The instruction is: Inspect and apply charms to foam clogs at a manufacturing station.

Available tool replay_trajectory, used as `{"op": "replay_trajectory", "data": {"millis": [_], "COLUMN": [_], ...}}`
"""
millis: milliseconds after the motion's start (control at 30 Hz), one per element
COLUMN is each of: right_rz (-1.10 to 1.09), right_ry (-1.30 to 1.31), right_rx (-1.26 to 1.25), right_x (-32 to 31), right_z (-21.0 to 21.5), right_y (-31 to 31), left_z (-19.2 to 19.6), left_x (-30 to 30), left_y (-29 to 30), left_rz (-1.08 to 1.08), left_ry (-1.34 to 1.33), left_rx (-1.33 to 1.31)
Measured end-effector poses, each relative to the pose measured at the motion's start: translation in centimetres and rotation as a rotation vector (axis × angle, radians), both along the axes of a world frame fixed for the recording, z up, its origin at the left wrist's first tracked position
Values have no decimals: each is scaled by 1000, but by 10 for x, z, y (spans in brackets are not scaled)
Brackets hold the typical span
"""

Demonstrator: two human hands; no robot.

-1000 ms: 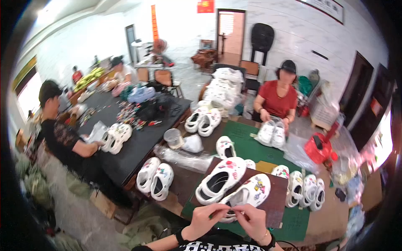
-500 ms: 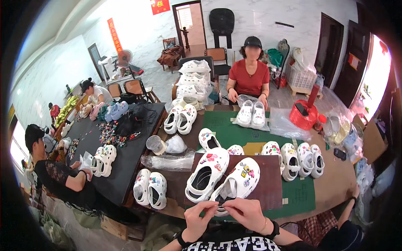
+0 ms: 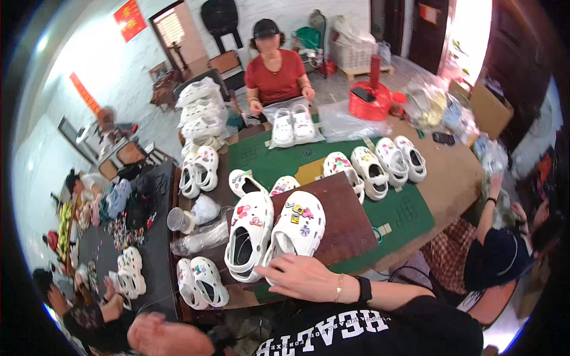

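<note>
With the hands parting, the blurred left hand [image 3: 171, 336], grip unclear, is swinging lower left, leaving only the right hand [image 3: 301, 275], fingers loosely spread, working at the centre's white clog [image 3: 300, 224].

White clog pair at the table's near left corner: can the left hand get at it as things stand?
Likely yes: the left hand, blurred, is just below the clog pair in view, and nothing seems to stand between them; whether it holds anything is unclear.
</note>
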State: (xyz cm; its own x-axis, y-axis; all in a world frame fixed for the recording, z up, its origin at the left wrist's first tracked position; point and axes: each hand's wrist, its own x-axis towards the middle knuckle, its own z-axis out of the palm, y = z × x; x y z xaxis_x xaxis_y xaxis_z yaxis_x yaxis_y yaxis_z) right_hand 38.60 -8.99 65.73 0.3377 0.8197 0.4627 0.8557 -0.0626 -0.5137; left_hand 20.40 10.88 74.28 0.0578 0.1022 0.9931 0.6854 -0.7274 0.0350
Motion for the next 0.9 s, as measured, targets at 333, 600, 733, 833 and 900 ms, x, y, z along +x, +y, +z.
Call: {"op": "replay_trajectory", "data": {"millis": [333,600,733,833,900], "right_rz": [-187,-178,-272,-374,-399], "right_ry": [-229,20,100,248,452], "right_rx": [-47,-14,90,145,128], "right_x": [-20,-8,29,57,62], "right_z": [-51,-40,29,71,101], "right_y": [57,52,-22,-104,-153], "left_z": [-7,-51,-63,-74,-75], "left_x": [18,43,52,54,60], "left_y": [-8,-14,-1,0,-10], "left_rz": [-252,-674,-741,-751,-742], "left_ry": [-408,-331,-416,-380,-391], "left_rx": [-330,-763,-859,-883,-933]}}
